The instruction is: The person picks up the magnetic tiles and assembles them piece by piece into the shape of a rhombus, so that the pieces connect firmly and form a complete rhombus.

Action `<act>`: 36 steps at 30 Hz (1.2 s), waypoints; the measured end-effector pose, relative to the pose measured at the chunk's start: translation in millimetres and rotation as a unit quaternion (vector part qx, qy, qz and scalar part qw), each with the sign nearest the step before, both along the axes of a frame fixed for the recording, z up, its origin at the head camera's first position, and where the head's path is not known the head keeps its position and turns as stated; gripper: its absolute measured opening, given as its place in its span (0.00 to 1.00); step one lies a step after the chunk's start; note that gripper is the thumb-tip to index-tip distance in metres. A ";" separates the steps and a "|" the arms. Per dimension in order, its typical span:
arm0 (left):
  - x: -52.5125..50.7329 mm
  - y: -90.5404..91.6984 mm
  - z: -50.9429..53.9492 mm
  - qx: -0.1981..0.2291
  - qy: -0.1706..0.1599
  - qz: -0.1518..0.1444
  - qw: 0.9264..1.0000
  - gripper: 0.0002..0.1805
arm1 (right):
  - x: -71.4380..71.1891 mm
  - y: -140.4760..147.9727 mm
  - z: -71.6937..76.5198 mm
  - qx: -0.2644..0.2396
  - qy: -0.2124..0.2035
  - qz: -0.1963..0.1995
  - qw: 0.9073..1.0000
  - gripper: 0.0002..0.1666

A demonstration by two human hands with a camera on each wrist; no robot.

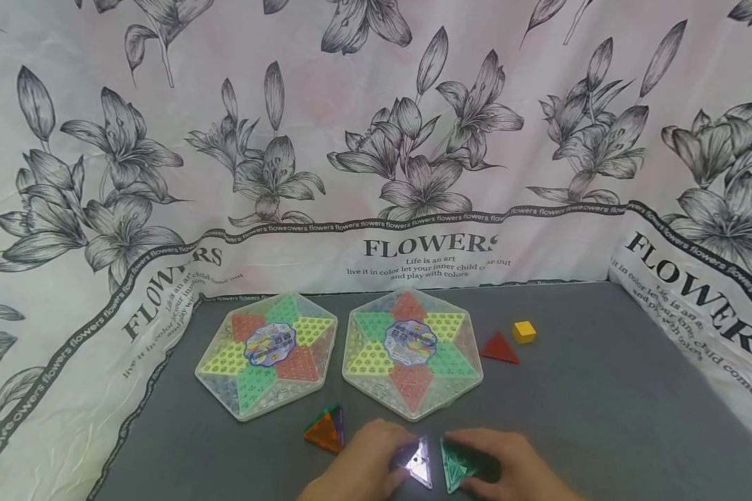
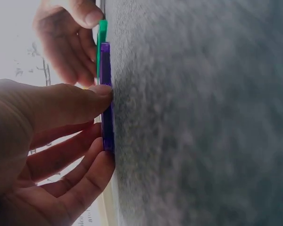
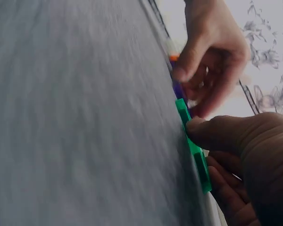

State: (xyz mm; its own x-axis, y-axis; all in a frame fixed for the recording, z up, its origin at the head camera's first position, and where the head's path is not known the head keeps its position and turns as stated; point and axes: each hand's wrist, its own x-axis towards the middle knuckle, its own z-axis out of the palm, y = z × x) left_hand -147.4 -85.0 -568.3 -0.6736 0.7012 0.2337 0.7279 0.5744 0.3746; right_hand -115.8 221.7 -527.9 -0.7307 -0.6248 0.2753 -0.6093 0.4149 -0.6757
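Close to the table's near edge, my left hand pinches a purple triangular tile between thumb and fingers. Light glares off the tile's face in the head view. Just to its right, my right hand holds a green triangular tile by its edges, thumb on the near side. Both tiles lie flat at the grey tabletop, with a narrow gap between them in the head view. Left of my left hand lies an orange triangular tile, with green and purple tile edges showing behind it.
Two hexagonal clear boxes with star-patterned lids, a left box and a right box, lie beyond the hands. Right of them are a red triangular tile and a yellow cube. A flower-print cloth borders the table's back and sides.
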 end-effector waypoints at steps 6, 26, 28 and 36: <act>4.2 5.5 13.5 0.010 -0.018 -0.022 1.000 0.18 | 1.3 -12.8 -8.2 -0.038 0.045 0.015 0.998 0.34; 7.1 4.8 11.0 0.043 0.035 -0.037 0.998 0.16 | 1.9 -9.6 -5.6 -0.025 0.072 0.020 0.997 0.35; 8.1 4.9 16.2 0.047 0.040 -0.035 0.997 0.15 | 1.4 -8.4 -4.0 -0.018 0.082 0.020 0.996 0.36; 4.4 3.6 1.5 0.065 0.029 -0.003 0.997 0.18 | 0.8 -7.6 -3.6 -0.015 0.085 0.042 0.995 0.32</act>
